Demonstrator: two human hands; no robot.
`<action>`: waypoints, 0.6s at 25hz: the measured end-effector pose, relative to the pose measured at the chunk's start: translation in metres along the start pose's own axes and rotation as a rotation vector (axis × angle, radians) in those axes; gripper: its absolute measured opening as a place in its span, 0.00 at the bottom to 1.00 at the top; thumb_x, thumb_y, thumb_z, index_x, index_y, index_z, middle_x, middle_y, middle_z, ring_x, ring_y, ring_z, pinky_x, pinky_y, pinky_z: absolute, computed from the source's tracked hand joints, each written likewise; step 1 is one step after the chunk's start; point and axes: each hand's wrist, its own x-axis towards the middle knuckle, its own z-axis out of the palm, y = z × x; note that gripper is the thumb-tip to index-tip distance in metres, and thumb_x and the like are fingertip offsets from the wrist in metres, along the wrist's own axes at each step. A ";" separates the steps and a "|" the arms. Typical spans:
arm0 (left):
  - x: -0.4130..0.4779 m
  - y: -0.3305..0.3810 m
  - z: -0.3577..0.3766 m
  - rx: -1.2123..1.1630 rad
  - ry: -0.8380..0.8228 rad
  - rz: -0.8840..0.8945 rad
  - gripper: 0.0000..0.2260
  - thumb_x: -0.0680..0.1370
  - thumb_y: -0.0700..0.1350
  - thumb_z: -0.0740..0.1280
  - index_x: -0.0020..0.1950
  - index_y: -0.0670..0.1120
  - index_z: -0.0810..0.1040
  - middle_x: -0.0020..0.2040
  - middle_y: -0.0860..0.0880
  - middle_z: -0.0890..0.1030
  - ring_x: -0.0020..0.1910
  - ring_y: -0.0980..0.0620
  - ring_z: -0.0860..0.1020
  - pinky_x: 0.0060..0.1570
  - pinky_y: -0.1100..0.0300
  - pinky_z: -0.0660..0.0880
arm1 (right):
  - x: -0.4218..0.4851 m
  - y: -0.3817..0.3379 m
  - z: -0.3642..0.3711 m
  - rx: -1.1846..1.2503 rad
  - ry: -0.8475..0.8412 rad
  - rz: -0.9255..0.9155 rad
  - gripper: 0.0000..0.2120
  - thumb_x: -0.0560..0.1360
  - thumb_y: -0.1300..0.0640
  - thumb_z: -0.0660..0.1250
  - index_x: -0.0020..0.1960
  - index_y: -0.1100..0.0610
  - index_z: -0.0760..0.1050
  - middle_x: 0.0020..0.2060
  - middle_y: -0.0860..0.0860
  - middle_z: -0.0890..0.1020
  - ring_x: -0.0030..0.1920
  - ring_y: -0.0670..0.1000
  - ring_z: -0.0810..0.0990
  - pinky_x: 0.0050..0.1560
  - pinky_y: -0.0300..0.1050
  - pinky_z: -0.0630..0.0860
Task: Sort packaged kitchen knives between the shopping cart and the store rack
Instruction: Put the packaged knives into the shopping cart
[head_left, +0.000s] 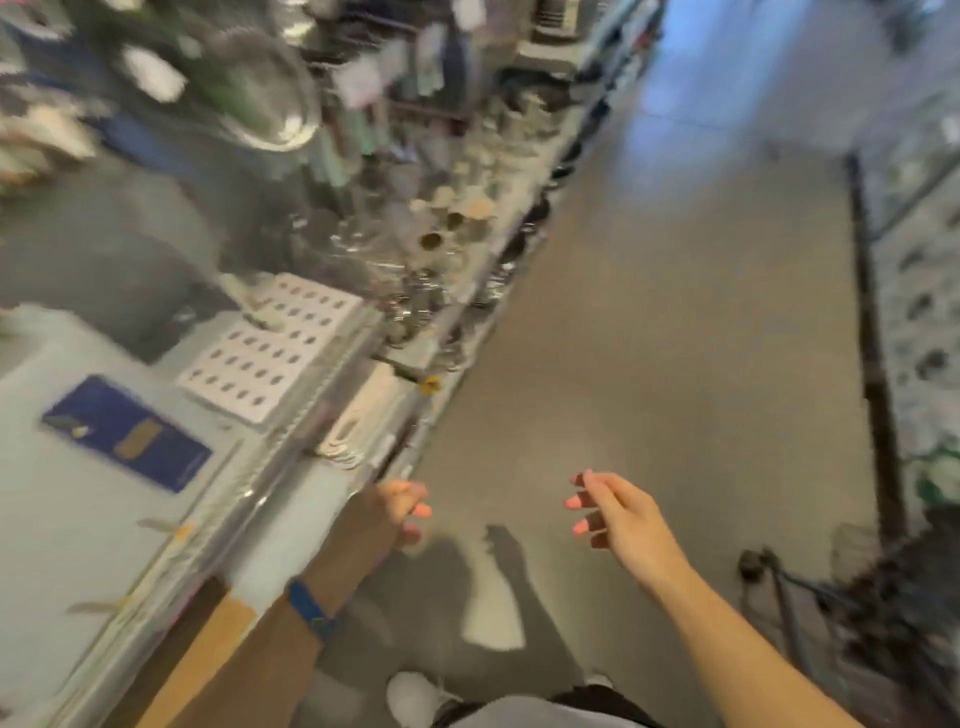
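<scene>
The picture is motion-blurred. My left hand (400, 512) hangs over the aisle floor beside the store rack's (291, 415) front edge, fingers loosely curled with nothing in them; a blue band sits on its wrist. My right hand (613, 512) floats over the floor to the right, fingers apart and empty. A dark blue flat package (127, 434) lies on the rack's pale shelf at the left; whether it holds a knife is too blurred to tell. The shopping cart (883, 597) shows only as a dark wire frame with a wheel at the lower right.
The rack runs away up the left side, stocked with glassware (431, 244), metal bowls (270, 98) and a white perforated card (275, 343). Grey floor (675, 312) stretches ahead. Another dark-framed shelf unit (872, 364) lines the right. My white shoe (415, 696) is below.
</scene>
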 end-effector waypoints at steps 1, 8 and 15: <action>0.004 0.001 0.034 0.032 -0.039 -0.015 0.08 0.82 0.43 0.64 0.48 0.44 0.81 0.40 0.46 0.83 0.26 0.56 0.79 0.25 0.66 0.72 | -0.006 0.017 -0.038 0.028 0.059 0.020 0.12 0.86 0.54 0.60 0.56 0.57 0.80 0.42 0.50 0.86 0.30 0.45 0.80 0.29 0.35 0.70; 0.020 0.021 0.232 0.268 -0.269 -0.117 0.09 0.82 0.47 0.62 0.52 0.47 0.81 0.44 0.49 0.86 0.29 0.55 0.76 0.30 0.62 0.63 | -0.066 0.128 -0.237 0.161 0.372 0.172 0.09 0.85 0.53 0.62 0.54 0.52 0.81 0.38 0.44 0.87 0.31 0.45 0.82 0.29 0.36 0.73; 0.021 0.040 0.369 0.475 -0.505 -0.069 0.11 0.83 0.48 0.61 0.55 0.45 0.81 0.47 0.47 0.86 0.29 0.55 0.74 0.27 0.64 0.64 | -0.131 0.206 -0.312 0.355 0.628 0.301 0.10 0.84 0.49 0.62 0.54 0.49 0.81 0.41 0.45 0.87 0.37 0.48 0.86 0.42 0.47 0.79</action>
